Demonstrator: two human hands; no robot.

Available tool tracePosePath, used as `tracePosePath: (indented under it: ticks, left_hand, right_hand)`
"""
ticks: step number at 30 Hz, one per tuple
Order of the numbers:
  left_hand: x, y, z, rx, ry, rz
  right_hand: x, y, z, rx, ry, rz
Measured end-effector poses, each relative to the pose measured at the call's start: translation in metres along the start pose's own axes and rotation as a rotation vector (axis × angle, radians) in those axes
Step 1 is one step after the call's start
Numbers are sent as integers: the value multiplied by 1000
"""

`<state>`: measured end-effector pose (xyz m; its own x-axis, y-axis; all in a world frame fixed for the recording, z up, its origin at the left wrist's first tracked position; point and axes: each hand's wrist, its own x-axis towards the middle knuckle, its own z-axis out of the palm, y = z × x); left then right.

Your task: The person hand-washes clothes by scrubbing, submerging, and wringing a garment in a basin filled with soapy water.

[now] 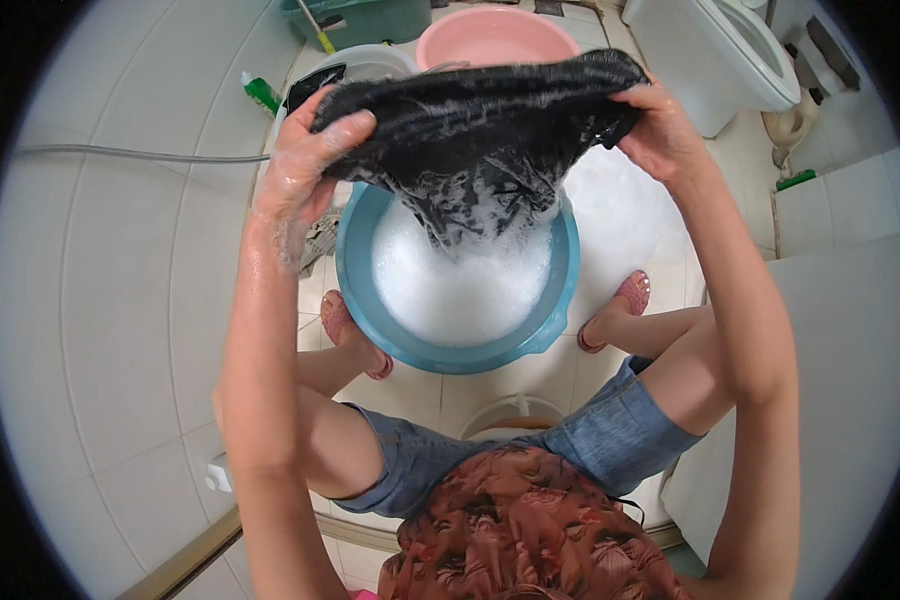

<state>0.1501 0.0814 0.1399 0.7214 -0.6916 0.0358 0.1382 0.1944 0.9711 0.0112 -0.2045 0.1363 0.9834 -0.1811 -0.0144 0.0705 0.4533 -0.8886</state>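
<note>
A wet black garment (pixel 490 110) with soap suds on it is stretched between my two hands, held up above a blue basin (pixel 568 270). My left hand (pixel 310 150), wet and sudsy, grips its left end with the thumb on top. At the other end my right hand (pixel 660 125) is closed on the cloth. The lower middle of the garment hangs down toward the white foam (pixel 460 290) in the basin. What kind of garment it is, I cannot tell.
Behind the garment are a pink basin (pixel 500 35), a pale tub (pixel 375 58) and a green tub (pixel 370 20). A green bottle (pixel 261 92) stands by the left wall, where a grey hose (pixel 140 153) runs. A toilet (pixel 715 60) is at far right. Foam covers floor right of the basin.
</note>
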Motion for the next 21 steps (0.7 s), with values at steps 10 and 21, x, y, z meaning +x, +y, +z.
tracePosePath:
  ticks: [10, 21]
  left_hand:
    - [-21, -93, 7, 84, 52, -526]
    - [-6, -89, 60, -7, 29, -306]
  right_hand:
    - [-2, 69, 20, -805, -116, 591]
    - [-10, 62, 55, -236, -27, 324]
